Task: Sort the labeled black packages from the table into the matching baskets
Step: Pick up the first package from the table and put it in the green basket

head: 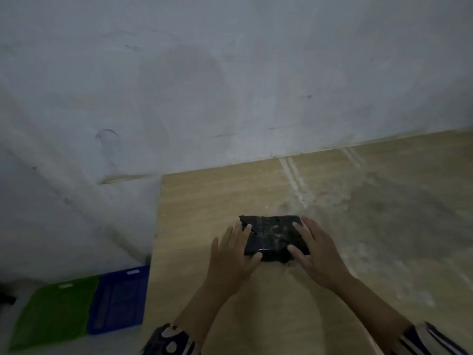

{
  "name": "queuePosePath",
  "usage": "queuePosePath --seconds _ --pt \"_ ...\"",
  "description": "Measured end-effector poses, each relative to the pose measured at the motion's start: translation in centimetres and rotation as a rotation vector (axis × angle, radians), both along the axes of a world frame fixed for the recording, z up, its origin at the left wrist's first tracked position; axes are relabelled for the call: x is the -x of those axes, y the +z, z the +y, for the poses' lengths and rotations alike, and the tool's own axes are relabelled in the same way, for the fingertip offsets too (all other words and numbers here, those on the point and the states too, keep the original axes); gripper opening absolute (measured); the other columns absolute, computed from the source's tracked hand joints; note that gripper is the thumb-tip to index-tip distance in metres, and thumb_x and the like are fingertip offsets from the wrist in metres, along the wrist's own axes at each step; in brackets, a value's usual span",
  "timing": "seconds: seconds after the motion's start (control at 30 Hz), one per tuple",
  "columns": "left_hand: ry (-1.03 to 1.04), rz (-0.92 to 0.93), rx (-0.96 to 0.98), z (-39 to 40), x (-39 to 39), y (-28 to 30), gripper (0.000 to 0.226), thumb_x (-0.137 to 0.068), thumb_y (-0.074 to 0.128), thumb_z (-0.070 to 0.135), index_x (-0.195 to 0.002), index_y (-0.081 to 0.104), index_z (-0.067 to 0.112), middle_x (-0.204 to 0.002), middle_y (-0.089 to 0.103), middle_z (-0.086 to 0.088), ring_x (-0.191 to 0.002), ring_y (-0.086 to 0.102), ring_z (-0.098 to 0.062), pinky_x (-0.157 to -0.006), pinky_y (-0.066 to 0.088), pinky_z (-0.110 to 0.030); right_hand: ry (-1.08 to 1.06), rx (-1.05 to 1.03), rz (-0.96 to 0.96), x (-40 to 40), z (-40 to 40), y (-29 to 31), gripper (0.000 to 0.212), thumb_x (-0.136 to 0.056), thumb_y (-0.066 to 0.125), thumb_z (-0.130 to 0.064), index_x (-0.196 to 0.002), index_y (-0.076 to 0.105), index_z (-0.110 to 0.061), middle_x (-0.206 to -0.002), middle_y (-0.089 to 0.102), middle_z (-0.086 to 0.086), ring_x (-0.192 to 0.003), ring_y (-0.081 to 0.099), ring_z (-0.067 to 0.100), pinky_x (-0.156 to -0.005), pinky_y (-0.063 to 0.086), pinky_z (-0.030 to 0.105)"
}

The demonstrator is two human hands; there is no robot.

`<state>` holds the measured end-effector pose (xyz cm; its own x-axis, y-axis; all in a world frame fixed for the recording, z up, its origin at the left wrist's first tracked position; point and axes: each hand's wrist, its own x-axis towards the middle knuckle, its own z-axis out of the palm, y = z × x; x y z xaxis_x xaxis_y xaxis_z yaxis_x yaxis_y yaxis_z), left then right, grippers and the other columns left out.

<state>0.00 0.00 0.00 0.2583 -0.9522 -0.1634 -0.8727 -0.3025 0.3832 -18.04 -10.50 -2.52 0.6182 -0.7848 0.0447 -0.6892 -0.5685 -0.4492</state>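
A black package (272,235) wrapped in shiny plastic lies on the wooden table (358,226), near its left side. My left hand (234,254) rests against the package's left edge, thumb at the near corner. My right hand (316,254) covers its right edge, fingers spread over the top. Both hands clasp it from the sides while it sits on the table. No label is readable on it. On the floor to the left stand a blue basket (119,301) and a green basket (55,313), side by side, each with a small white tag.
A pale grey wall (204,73) rises behind the table. The table's left edge runs down beside the blue basket. A dark object (6,298) shows at the far left edge of the floor.
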Motion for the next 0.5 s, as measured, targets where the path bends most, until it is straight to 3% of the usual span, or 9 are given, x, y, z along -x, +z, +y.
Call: queuePosePath --seconds 0.1,0.2,0.37,0.43,0.5 --pt "0.075 0.114 -0.011 -1.6 0.1 -0.8 0.073 -0.08 0.016 0.06 -0.144 0.006 0.027 -0.157 0.005 0.001 -0.144 0.005 -0.015 -0.116 0.008 -0.041 -0.106 -0.035 -0.016 0.3 -1.0 -0.5 0.095 -0.074 0.0 -0.078 -0.134 0.038 -0.014 -0.146 0.036 0.017 -0.134 0.035 0.033 -0.107 0.034 0.046" --pt "0.018 0.079 -0.025 -2.6 0.2 -1.5 0.068 -0.086 0.024 0.062 -0.144 0.011 0.027 -0.157 0.002 0.002 -0.144 0.005 -0.015 -0.117 0.007 -0.04 -0.058 -0.106 0.011 0.4 -2.2 -1.0 0.106 -0.061 -0.007 -0.085 -0.139 0.026 -0.022 -0.153 0.022 0.008 -0.141 0.021 0.025 -0.113 0.023 0.039" --pt "-0.12 0.003 -0.14 -2.3 -0.8 -2.6 0.098 -0.061 0.008 0.088 -0.142 0.016 0.032 -0.156 -0.004 0.009 -0.144 -0.006 -0.014 -0.117 0.001 -0.043 0.163 -0.204 0.155 0.5 -4.0 -1.0 0.114 -0.049 -0.007 -0.092 -0.141 0.021 -0.03 -0.15 -0.005 -0.014 -0.144 0.0 0.017 -0.116 0.006 0.034" --pt "-0.05 0.102 -0.139 -2.2 -0.6 -2.7 0.085 -0.07 0.016 0.081 -0.141 0.022 0.033 -0.156 -0.002 0.011 -0.144 -0.004 -0.014 -0.117 0.005 -0.04 0.152 -0.266 0.1 0.6 -4.3 -1.1 0.113 -0.05 -0.004 -0.092 -0.139 0.027 -0.029 -0.147 -0.004 -0.016 -0.143 0.002 0.016 -0.115 0.007 0.031" --pt "0.09 0.247 -0.051 -2.5 0.0 -2.4 0.055 -0.088 0.034 0.057 -0.135 0.038 0.029 -0.156 0.004 0.01 -0.143 0.007 -0.013 -0.116 0.017 -0.036 0.109 -0.335 -0.001 0.7 -4.6 -1.0 0.107 -0.057 0.003 -0.09 -0.136 0.035 -0.027 -0.15 0.002 -0.011 -0.143 0.006 0.014 -0.111 0.01 0.023"
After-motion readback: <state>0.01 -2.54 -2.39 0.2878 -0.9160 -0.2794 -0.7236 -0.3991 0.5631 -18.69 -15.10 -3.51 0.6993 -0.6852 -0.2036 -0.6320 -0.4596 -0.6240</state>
